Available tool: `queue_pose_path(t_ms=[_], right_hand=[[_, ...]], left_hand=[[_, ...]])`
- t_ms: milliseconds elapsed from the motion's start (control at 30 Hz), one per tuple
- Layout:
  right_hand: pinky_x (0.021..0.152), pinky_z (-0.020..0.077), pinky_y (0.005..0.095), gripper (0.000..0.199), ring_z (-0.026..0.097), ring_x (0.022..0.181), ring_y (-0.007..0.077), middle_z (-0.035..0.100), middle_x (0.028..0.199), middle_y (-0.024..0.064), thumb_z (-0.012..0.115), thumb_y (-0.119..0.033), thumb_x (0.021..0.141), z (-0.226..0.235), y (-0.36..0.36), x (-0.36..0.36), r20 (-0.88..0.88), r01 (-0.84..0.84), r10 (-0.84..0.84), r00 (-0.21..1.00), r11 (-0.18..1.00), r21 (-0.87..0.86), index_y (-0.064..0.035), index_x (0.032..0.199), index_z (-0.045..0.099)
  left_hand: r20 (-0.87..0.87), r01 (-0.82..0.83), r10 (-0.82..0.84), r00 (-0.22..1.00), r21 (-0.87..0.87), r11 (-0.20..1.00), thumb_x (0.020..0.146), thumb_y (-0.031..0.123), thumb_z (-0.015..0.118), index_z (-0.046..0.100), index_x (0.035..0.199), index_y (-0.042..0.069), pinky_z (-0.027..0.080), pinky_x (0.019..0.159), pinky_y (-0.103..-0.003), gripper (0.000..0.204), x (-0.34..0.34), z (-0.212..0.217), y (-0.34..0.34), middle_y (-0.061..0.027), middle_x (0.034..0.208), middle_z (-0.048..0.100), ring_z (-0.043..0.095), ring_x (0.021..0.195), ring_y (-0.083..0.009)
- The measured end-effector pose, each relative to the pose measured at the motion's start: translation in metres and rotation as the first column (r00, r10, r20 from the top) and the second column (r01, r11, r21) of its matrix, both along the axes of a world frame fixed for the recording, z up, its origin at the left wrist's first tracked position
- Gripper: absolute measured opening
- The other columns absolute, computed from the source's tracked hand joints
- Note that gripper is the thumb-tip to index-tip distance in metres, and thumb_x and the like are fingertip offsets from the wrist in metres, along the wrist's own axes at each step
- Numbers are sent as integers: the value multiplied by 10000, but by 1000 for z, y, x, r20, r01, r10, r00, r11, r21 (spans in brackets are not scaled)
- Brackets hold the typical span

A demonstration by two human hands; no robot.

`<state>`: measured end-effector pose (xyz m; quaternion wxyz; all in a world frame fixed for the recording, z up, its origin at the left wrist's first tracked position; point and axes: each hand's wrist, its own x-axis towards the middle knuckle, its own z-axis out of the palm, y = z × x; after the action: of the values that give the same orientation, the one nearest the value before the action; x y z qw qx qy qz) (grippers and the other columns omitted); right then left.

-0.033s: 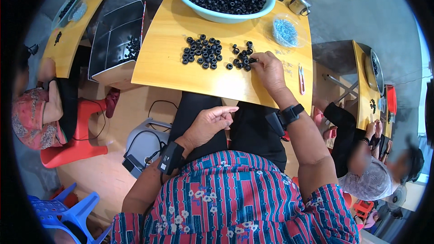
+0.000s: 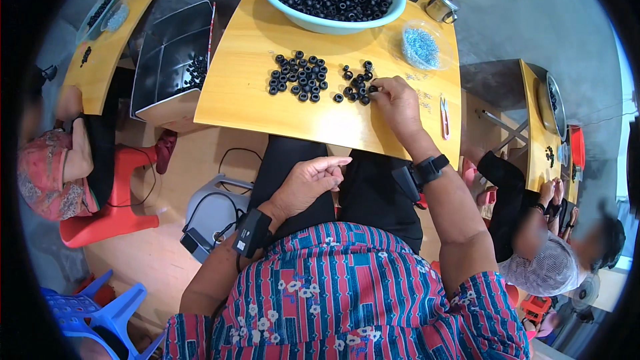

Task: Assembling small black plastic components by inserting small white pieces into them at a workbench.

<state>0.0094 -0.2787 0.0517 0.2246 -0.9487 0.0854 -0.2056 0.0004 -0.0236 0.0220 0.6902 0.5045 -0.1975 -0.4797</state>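
Observation:
My right hand (image 2: 398, 105) reaches over the yellow table, its thumb and forefinger pinched on a black ring-shaped piece (image 2: 374, 89). That piece sits at the right edge of a small loose group of black ring-shaped pieces (image 2: 359, 84). Left of it lies a larger spread of the same black pieces (image 2: 303, 78), several with their holes facing up. Over my lap, short of the table edge, is my left hand (image 2: 308, 185) with thumb and fingers pressed together; whatever they hold, if anything, is too small to make out.
A pale blue basin (image 2: 333, 26) heaped with black pieces stands at the back. To the right are a clear tub of small bluish pieces (image 2: 421, 47), a metal cup (image 2: 443, 7) and red-handled snips (image 2: 445, 123). A black-lined box (image 2: 163, 60) adjoins the table's left. People sit at side tables.
My right fingertips have shifted very slightly at the black piece. Everything else looks the same.

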Motion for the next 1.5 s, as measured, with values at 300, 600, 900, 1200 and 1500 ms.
queue_pose_path(t_ms=[300, 600, 900, 1200, 1500], right_hand=[[568, 431, 173, 130, 512, 663, 21, 601, 792, -25, 663, -4, 818, 24, 50, -59, -45, 23, 21, 999, 595, 803, -18, 947, 663], [651, 517, 275, 107, 641, 711, 128, 660, 782, 62, 693, -16, 764, 21, 98, -82, -71, -41, 203, 977, 501, 864, 18, 865, 677], [624, 498, 374, 157, 611, 691, 302, 601, 753, 122, 706, -123, 729, 21, 97, -83, -45, -329, 337, 941, 936, 125, -40, 844, 637], [617, 496, 374, 167, 599, 705, 269, 564, 740, 80, 661, -221, 751, 25, 93, -81, -40, -348, 347, 937, 936, -49, -75, 749, 582], [598, 498, 297, 133, 615, 622, 194, 632, 736, 120, 672, -74, 774, 8, 31, -66, 76, 165, -187, 979, 959, 232, 1, 882, 654]], left_hand=[[-8, -38, 37, 999, -31, 999, 937, 135, 558, 543, 1227, -2, 497, 827, -259, 321, 5, -8, 6, -27, 1007, 613, 586, 895, -93], [-197, -116, 102, 975, -61, 991, 940, 180, 564, 558, 1173, -11, 508, 855, -340, 301, 8, -24, 4, -54, 969, 607, 582, 865, -124], [-200, -103, 78, 977, -119, 988, 950, 194, 549, 589, 1057, 17, 498, 827, -305, 210, 5, -25, 3, -55, 939, 617, 592, 866, -131], [-156, -159, 142, 977, -100, 982, 934, 265, 583, 602, 996, 18, 497, 791, -265, 256, 3, -20, -3, -35, 868, 603, 577, 814, -104], [-86, -178, 172, 981, -62, 982, 920, 203, 602, 605, 958, 7, 511, 744, -262, 200, 1, -15, 6, -27, 792, 588, 570, 753, -91]])
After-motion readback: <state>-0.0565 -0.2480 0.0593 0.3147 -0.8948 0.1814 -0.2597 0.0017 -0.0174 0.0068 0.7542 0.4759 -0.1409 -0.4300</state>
